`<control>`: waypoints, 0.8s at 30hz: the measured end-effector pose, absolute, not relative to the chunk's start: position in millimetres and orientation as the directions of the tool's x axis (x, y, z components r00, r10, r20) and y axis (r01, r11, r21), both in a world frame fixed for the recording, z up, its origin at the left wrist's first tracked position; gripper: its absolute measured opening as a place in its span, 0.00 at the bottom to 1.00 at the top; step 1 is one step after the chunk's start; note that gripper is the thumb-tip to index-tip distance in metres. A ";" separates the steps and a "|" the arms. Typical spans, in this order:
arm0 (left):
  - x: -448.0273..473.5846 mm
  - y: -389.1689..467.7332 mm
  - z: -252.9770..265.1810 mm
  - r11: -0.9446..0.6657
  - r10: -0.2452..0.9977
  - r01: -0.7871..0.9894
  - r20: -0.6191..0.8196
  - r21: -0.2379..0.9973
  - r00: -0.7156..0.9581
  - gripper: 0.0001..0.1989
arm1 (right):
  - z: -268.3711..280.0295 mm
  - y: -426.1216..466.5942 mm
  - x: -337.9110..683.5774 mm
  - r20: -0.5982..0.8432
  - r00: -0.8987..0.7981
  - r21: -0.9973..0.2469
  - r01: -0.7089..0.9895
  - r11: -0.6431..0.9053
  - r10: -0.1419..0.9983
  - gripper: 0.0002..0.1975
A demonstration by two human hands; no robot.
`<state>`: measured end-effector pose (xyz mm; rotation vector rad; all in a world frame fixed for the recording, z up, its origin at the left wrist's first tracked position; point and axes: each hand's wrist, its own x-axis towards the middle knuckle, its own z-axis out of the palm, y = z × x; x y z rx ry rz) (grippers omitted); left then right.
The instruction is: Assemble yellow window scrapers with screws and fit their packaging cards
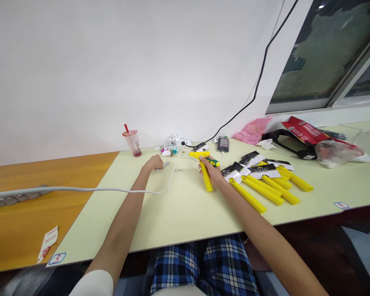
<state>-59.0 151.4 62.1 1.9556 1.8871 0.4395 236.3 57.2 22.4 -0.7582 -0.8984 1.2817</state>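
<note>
My right hand (214, 172) grips a yellow T-shaped scraper (205, 172) together with a small green-and-yellow screwdriver (213, 162), both resting on the pale table (185, 209). My left hand (154, 163) reaches far forward and rests on a small grey flat piece (164, 165), fingers curled over it. A few tiny screws (179, 169) lie between the two hands. To the right of my right hand lies a row of several more yellow scrapers (265, 187) with black-and-white label cards.
A white cable (80, 190) runs across the table from a power strip (9, 198) on the left wooden table. A pink-lidded drink cup (132, 142), chargers (172, 144), a phone (223, 144), a pink bag (253, 130) and red packaging (305, 131) stand along the back.
</note>
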 end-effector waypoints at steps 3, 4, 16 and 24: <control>-59.3 148.0 77.8 -0.025 1.000 0.867 0.020 0.498 0.017 0.12 | 22.4 57.4 236.1 0.129 0.056 -0.880 -0.453 0.140 0.990 0.32; -58.7 146.0 85.0 -0.042 0.999 0.861 0.051 0.508 0.018 0.11 | 22.5 57.3 235.9 0.126 0.052 -0.882 -0.451 0.136 0.991 0.32; 6.5 99.9 130.0 -0.395 0.910 0.348 0.309 0.850 0.277 0.24 | 28.9 47.3 233.2 0.168 -0.088 -0.879 -0.465 0.109 0.982 0.29; 16.9 103.3 115.3 -0.369 0.918 0.345 0.281 0.863 0.281 0.24 | 28.4 47.0 233.1 0.192 -0.107 -0.880 -0.458 0.123 0.976 0.28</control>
